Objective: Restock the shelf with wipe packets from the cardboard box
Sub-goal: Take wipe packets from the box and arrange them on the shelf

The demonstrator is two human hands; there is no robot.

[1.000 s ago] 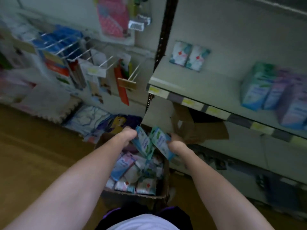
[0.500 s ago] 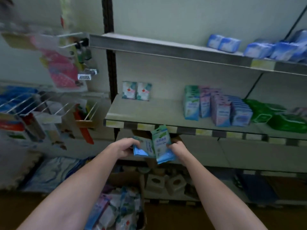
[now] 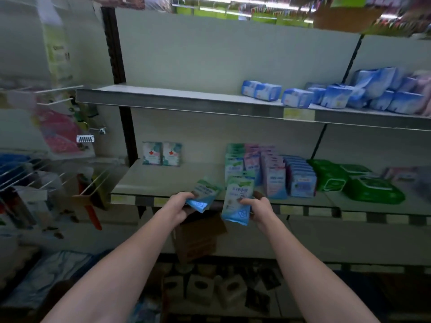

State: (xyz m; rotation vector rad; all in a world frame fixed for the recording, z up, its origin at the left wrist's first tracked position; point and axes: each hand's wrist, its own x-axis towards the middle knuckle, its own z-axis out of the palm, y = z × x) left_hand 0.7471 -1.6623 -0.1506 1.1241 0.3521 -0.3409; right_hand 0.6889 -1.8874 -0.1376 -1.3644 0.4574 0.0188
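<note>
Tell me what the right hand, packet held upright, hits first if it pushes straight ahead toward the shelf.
Probably the front green-topped packet row on the middle shelf: the right hand and its wipe packet line up with it, though depth is uncertain.

Dim, greenish aisle; bright lights smear along the top, edges blur and bow, lower shelf [image 3: 256, 287] sunk in shadow.

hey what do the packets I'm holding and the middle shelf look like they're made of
The packet in the right hand and the packet in the left hand look like soft printed plastic film: slight sheen, crimped bottom edges, pliable shape. The middle shelf appears to be pale painted metal, flat and matte; blur leaves this uncertain.
</note>
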